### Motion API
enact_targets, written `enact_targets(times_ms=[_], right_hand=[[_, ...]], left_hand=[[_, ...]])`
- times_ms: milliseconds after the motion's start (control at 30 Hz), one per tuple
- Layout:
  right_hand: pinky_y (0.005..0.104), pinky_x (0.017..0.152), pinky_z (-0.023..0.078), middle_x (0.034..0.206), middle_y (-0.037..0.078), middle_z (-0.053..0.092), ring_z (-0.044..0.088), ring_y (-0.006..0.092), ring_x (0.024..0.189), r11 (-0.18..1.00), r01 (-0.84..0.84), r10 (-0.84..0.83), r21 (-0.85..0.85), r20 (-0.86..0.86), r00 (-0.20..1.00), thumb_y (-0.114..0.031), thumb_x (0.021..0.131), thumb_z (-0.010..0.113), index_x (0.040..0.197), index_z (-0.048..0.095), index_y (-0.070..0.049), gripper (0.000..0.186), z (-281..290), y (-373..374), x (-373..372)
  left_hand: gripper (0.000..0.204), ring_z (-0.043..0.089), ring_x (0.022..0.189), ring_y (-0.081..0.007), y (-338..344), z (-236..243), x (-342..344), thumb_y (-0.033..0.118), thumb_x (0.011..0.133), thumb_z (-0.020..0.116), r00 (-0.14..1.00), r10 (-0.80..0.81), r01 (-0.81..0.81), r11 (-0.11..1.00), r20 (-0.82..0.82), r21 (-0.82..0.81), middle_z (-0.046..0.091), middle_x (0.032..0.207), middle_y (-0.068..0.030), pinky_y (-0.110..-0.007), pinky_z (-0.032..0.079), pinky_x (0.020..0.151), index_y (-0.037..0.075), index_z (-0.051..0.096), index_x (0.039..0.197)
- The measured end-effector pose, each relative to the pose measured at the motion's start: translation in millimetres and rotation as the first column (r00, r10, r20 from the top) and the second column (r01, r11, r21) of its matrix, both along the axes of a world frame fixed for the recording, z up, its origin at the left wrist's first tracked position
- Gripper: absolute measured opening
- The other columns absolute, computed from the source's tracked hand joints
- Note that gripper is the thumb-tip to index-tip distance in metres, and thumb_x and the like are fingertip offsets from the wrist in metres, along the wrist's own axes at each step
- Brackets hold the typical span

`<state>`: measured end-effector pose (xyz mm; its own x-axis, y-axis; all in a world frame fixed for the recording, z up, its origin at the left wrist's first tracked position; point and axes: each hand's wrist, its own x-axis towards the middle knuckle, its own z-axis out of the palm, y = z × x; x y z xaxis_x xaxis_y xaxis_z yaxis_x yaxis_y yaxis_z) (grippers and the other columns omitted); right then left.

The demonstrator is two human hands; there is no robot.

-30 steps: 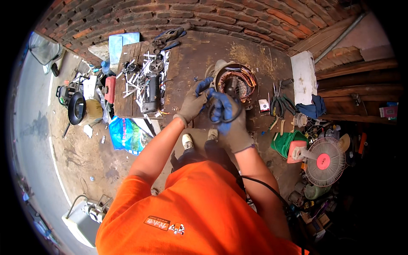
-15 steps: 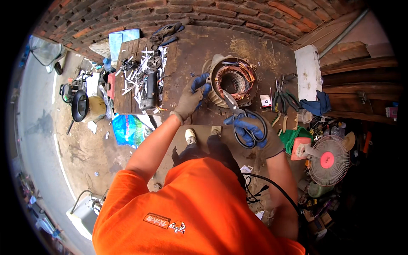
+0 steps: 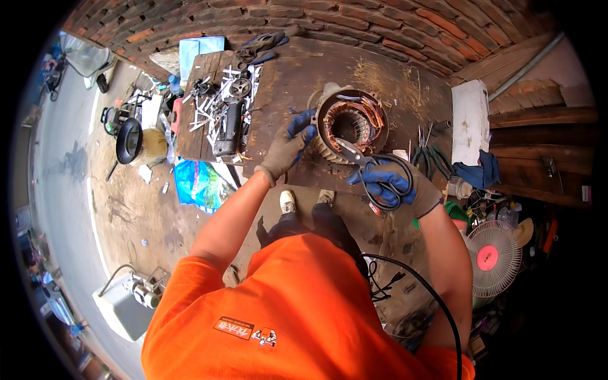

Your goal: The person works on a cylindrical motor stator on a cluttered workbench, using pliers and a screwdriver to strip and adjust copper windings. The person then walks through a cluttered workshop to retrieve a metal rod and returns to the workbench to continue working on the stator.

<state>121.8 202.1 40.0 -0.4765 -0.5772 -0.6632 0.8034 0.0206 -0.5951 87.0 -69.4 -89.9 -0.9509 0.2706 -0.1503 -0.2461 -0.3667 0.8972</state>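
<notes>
An electric motor housing lies on the bench with its open end up, showing a ring of copper windings with orange and blue wires. My left hand, in a grey-brown glove with blue fingertips, is closed at the housing's left rim. In a matching glove, my right hand grips black-handled scissors by the loops. Their blades point up and left over the front edge of the housing, near the windings. Whether the blade tips touch the windings I cannot tell.
Left on the bench is a wooden board with white strips and a black cylindrical tool. Pliers lie to the right, near a white block. A fan stands lower right; a brick wall runs behind.
My right hand has shifted right and turned the scissors, so the blades lie flatter across the housing's edge. The left hand stays at the rim. The whole view has shifted slightly.
</notes>
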Motion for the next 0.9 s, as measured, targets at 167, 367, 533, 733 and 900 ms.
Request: enact_targets(times_ms=[167,367,533,733,900], right_hand=[[0.0210,0.046,0.037,0.072,0.002,0.062,0.053,0.0057,0.055,1.000,-0.011,0.016,0.025,-0.199,0.980,-0.014,0.093,0.068,0.100,0.074,0.001,0.018,-14.5,12.9,-2.1],[0.0203,0.050,0.040,0.073,0.000,0.063,0.054,0.0040,0.058,0.996,-0.091,0.090,-0.005,-0.136,0.987,-0.013,0.092,0.069,0.105,0.073,0.002,0.021,-5.5,11.2,-14.6],[0.0212,0.048,0.039,0.070,-0.002,0.060,0.051,0.0040,0.055,0.982,-0.119,0.179,0.144,-0.547,0.817,-0.019,0.093,0.067,0.109,0.073,0.000,0.025,17.3,14.2,-4.5],[0.0354,0.060,0.051,0.077,0.007,0.066,0.065,0.0224,0.068,0.707,0.499,-0.107,0.502,-0.621,0.776,-0.031,0.089,0.070,0.111,0.069,-0.004,0.035,-22.3,102.2,23.9],[0.0532,0.083,0.053,0.102,0.024,0.070,0.068,0.0426,0.094,0.062,0.427,0.575,0.902,-0.382,0.723,-0.041,0.088,0.066,0.114,0.065,-0.006,0.043,-117.8,118.2,17.4]], left_hand=[[0.039,0.055,0.118,-0.0114,0.3,1.4,0.9,0.012,0.102,0.060,1.000,-0.001,0.001,0.998,-0.002,-0.059,0.061,0.131,-0.0038,-0.027,0.044,0.105,0.002,0.053,0.139],[0.039,0.054,0.120,-0.0106,0.6,-0.3,1.3,0.014,0.102,0.060,1.000,0.005,-0.007,0.998,-0.028,-0.055,0.060,0.132,-0.0026,-0.027,0.043,0.106,0.003,0.054,0.139],[0.044,0.053,0.120,-0.0112,0.2,-10.0,4.1,0.015,0.103,0.060,0.999,0.030,-0.028,0.998,0.039,-0.055,0.058,0.136,-0.0033,-0.027,0.043,0.106,0.003,0.050,0.144],[0.042,0.054,0.119,-0.0126,1.0,-20.2,9.9,0.017,0.106,0.054,0.992,0.089,-0.084,0.995,0.085,-0.058,0.056,0.138,-0.0042,-0.031,0.048,0.101,0.004,0.049,0.145],[0.044,0.053,0.122,-0.0140,10.1,-10.7,13.2,0.025,0.106,0.054,0.995,0.089,-0.092,0.994,-0.042,-0.062,0.056,0.139,-0.0037,-0.034,0.047,0.103,0.007,0.048,0.146]])
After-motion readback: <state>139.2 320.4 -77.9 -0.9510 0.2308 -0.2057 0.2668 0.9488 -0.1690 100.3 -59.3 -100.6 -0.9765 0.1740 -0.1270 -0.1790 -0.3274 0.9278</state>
